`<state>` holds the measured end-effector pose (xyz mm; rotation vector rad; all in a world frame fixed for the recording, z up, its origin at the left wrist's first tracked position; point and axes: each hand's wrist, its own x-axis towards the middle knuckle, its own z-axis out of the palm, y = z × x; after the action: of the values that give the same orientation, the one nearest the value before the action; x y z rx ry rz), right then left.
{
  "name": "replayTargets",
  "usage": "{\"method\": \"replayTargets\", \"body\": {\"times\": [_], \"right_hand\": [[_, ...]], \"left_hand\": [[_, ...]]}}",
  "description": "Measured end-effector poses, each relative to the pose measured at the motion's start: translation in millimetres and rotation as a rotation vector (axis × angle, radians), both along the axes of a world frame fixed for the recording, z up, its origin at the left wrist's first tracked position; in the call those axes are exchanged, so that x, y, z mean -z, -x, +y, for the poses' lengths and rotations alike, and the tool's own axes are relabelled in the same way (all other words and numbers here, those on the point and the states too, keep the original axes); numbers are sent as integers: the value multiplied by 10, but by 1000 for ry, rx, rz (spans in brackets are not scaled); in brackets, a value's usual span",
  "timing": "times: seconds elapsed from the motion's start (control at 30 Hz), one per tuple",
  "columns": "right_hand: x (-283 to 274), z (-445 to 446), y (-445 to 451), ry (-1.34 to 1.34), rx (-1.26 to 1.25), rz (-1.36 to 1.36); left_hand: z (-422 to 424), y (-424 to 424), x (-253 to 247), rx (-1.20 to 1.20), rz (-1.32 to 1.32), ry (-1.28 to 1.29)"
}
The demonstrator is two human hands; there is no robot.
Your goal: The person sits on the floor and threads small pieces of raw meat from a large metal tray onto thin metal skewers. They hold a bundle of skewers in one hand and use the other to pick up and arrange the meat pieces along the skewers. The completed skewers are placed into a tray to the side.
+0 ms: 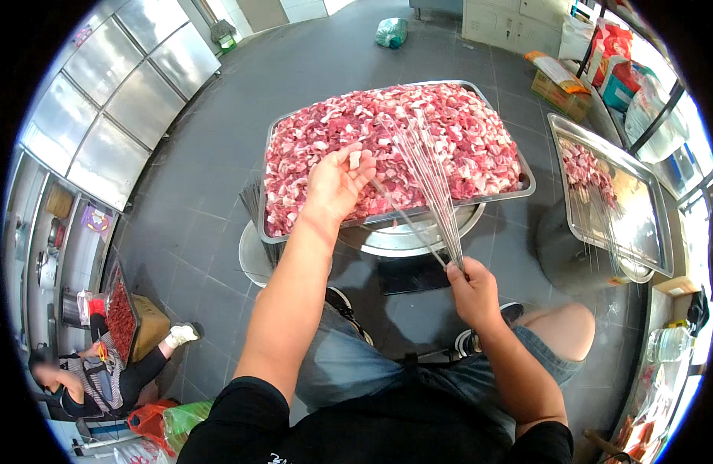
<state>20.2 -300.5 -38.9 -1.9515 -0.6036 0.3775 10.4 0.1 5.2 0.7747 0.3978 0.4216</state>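
A large metal tray (527, 184) heaped with cut raw meat (327, 130) stands before me. My left hand (340, 181) is over its near side, palm turned up, with a pale piece of meat (355, 159) at its fingers. Lower right, my right hand (474, 294) grips a bundle of thin metal skewers (435, 182) by their near ends. Their far ends fan out over the heap. One skewer (411, 223) splits from the bundle and slants towards my left fingers; whether it touches the piece is unclear.
More skewers (269, 252) stand in a pale bucket (249, 255) left of the tray. At right, a second metal tray (652, 232) with skewered meat (585, 171) rests on a large pot (556, 255). A co-worker (95, 371) sits lower left beside a tray of darker meat (120, 319).
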Motion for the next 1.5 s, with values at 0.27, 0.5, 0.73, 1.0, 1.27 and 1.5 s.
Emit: {"method": "replayTargets", "body": {"times": [0.27, 0.5, 0.73, 1.0, 1.27, 1.5], "right_hand": [[-25, 33, 69, 55, -41, 87], [2, 54, 68, 161, 93, -84], [-15, 73, 96, 135, 102, -194], [-31, 103, 138, 120, 101, -57], [-46, 105, 152, 48, 124, -135], [-86, 123, 93, -43, 241, -77]], "left_hand": [[15, 45, 34, -122, -60, 84], [-97, 76, -52, -140, -119, 54], [-229, 78, -16, -297, -201, 44], [-297, 124, -4, -366, -244, -39], [-420, 126, 75, -368, -247, 58], [-1047, 51, 119, -78, -163, -124]]}}
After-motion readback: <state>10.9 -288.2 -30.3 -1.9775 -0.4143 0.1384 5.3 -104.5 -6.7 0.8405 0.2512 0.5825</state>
